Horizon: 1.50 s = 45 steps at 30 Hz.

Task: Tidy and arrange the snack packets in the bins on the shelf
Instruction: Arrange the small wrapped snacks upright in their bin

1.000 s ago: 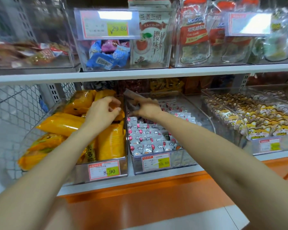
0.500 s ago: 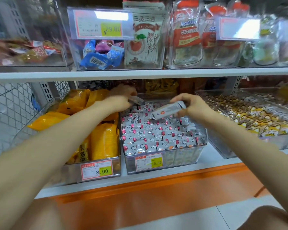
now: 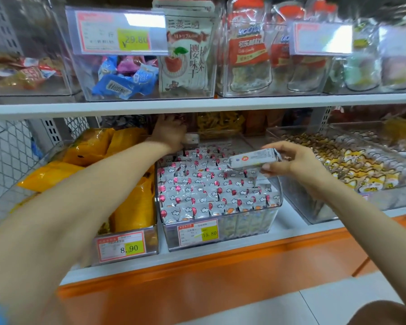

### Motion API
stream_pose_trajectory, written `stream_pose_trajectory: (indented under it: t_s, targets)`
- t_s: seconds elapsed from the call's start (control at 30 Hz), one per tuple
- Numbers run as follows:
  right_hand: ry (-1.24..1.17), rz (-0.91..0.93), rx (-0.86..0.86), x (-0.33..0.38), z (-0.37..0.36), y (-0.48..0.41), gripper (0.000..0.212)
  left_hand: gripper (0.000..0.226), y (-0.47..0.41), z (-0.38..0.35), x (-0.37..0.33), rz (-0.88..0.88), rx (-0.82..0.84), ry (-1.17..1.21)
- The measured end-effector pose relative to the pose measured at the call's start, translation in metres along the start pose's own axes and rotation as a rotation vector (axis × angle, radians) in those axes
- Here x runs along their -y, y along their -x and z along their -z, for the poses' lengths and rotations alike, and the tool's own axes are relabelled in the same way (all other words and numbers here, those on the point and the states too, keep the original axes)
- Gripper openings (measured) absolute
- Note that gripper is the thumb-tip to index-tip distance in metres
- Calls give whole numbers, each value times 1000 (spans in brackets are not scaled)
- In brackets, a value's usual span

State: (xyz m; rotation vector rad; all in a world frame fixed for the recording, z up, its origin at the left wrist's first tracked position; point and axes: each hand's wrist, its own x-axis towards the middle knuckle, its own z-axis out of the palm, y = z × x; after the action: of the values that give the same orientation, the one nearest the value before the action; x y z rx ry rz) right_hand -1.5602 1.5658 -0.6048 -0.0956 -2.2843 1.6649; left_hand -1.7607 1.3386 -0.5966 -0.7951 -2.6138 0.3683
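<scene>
Snack packet (image 3: 253, 158), long and white, lies level in the grip of the right hand (image 3: 298, 165), pinched at one end between thumb and curled fingers, just above the middle bin (image 3: 249, 233). Below it, rows of silver packets (image 3: 209, 191) with red and white print stand packed upright in that clear bin, which carries a 15.80 price tag (image 3: 198, 232). The left hand (image 3: 169, 132) reaches to the bin's far back corner under the upper shelf (image 3: 220, 104); its fingers are blurred, and whether its grip holds anything cannot be told. Yellow bags (image 3: 134, 207) fill the bin to the left; fox-print packets (image 3: 361, 170) fill the one to the right.
</scene>
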Motion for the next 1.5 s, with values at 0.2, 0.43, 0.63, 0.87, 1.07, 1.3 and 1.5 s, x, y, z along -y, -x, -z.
stream_pose_trajectory:
  t_s: [0.2,0.43,0.63,0.87,1.07,1.3,1.5]
  targets:
    - [-91,14,-15,5,5,3,27,37,23,37,-30,98,194,651]
    - [-142,-5,-58,6,10,8,35,23,48,37,-62,64,335,721]
    - [-83,89,-251,1,18,3,34,35,52,44,-68,97,239,791]
    - [500,396,-195,1,10,-1,35,39,48,44,-73,113,54,1001]
    - [667,398,-165,-2,4,-11,26,45,48,35,-70,154,68,1042]
    - [660,320,-174,-7,-1,-20,32,52,40,39,-71,146,37,929]
    - [499,318,-223,-9,3,-19,26,53,34,26,-79,73,161,620]
